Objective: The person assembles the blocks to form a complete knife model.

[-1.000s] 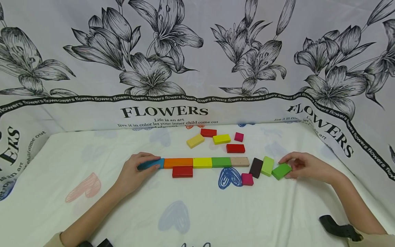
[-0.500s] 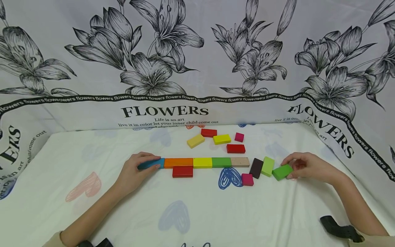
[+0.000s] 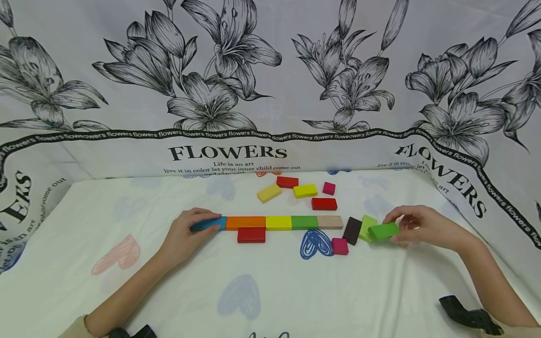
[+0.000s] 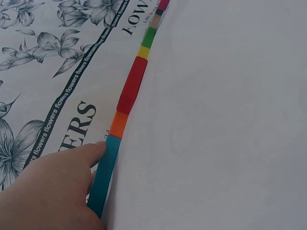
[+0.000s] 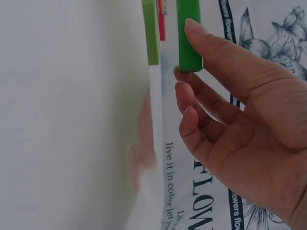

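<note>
lifted toward ten o'clock, the bright green block (image 3: 382, 231) is pinched by the right hand (image 3: 428, 228); the left hand (image 3: 186, 234) grips the blue block (image 4: 104, 175), i think steadying the row (image 3: 278, 223).

Soft, even light fills the head view — both wrist views are dimmer, the white cloth (image 4: 216, 120) greyed.
</note>
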`<state>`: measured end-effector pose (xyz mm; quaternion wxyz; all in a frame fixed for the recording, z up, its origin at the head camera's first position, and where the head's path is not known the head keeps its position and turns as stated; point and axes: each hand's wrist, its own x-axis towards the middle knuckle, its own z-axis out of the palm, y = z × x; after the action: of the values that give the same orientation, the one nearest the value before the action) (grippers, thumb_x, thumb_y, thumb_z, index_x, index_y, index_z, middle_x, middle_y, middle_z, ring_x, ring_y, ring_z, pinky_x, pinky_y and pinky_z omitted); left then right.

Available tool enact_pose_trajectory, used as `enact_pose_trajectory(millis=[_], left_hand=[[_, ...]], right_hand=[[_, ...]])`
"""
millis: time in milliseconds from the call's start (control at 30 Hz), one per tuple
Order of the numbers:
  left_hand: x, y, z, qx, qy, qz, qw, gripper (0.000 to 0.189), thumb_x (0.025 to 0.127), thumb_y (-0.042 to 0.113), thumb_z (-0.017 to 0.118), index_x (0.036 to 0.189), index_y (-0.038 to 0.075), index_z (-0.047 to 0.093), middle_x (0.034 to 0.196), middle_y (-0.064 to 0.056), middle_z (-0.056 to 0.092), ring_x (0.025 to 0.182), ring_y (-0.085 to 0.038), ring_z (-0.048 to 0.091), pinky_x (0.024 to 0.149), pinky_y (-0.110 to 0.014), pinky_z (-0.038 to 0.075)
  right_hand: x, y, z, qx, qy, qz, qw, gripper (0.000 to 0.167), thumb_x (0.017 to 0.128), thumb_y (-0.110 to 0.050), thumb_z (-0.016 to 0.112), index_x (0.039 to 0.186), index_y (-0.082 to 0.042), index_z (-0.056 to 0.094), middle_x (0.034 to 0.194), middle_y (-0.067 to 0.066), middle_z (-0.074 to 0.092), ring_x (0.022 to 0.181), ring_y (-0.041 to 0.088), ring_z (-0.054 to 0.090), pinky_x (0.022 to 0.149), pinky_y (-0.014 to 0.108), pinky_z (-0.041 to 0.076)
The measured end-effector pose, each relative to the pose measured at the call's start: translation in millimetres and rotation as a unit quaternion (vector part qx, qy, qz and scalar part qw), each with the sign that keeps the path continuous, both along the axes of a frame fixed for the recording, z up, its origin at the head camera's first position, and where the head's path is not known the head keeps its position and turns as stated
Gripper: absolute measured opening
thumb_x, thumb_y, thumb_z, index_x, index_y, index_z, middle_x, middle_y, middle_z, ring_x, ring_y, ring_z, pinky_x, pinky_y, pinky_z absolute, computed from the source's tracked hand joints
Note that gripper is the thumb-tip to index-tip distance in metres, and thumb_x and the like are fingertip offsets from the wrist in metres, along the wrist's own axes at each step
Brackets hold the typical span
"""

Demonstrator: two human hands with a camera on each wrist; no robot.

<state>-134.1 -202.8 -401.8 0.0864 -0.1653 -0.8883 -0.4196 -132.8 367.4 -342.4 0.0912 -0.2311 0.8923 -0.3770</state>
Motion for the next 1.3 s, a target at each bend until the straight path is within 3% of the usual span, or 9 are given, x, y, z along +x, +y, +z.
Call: enact_pose_trajectory(millis=[300, 600, 1033, 1300], left_hand=[[-0.8, -0.5, -1.0, 0.003, 0.001, -0.001, 1.0, 0.026, 0.095, 0.016, 0.08, 0.121, 0.013, 0.081, 0.122, -0.008, 0.073, 0.114, -0.027, 0.058, 0.089, -0.034, 0.048], [-1.4, -0.3, -1.5, 0.002, 0.001, -0.002, 1.0, 0.026, 0.095, 0.016, 0.08, 0.121, 0.012, 0.081, 0.122, -0.009, 0.073, 0.113, -0.027, 0.057, 0.089, -0.035, 0.047], [-1.5, -0.1, -1.2, 0.003, -0.003, 0.0, 1.0, 0.026, 0.096, 0.016, 0.08, 0.122, 0.012, 0.081, 0.122, -0.009, 0.073, 0.114, -0.027, 0.058, 0.09, -0.034, 0.048], [-2.2, -0.6, -3.0, 0.003, 0.006, -0.001, 1.0, 0.026, 0.095, 0.015, 0.08, 0.121, 0.012, 0.081, 0.121, -0.008, 0.073, 0.112, -0.026, 0.058, 0.088, -0.032, 0.048]], right_hand=[[-2.2, -40.9, 19.9, 0.018, 0.037, 0.006, 0.9991, 0.032, 0.084, -0.008, 0.089, 0.113, -0.01, 0.075, 0.1, -0.002, 0.069, 0.08, 0.013, 0.061, 0.066, 0.024, 0.05], [-12.0, -93.4, 34.8, 0.035, 0.013, 0.01, 0.9993, 0.032, 0.087, -0.017, 0.088, 0.115, -0.01, 0.076, 0.102, -0.001, 0.07, 0.083, 0.016, 0.063, 0.071, 0.026, 0.055], [-20.2, -172.3, 39.4, 0.032, 0.003, -0.001, 0.9995, 0.036, 0.087, -0.021, 0.087, 0.118, -0.008, 0.075, 0.107, 0.006, 0.071, 0.088, 0.021, 0.061, 0.073, 0.028, 0.057], [-17.4, -212.4, 33.1, 0.003, 0.023, 0.026, 0.9994, 0.03, 0.087, -0.019, 0.088, 0.113, -0.011, 0.076, 0.103, 0.005, 0.07, 0.08, 0.016, 0.064, 0.071, 0.028, 0.057]])
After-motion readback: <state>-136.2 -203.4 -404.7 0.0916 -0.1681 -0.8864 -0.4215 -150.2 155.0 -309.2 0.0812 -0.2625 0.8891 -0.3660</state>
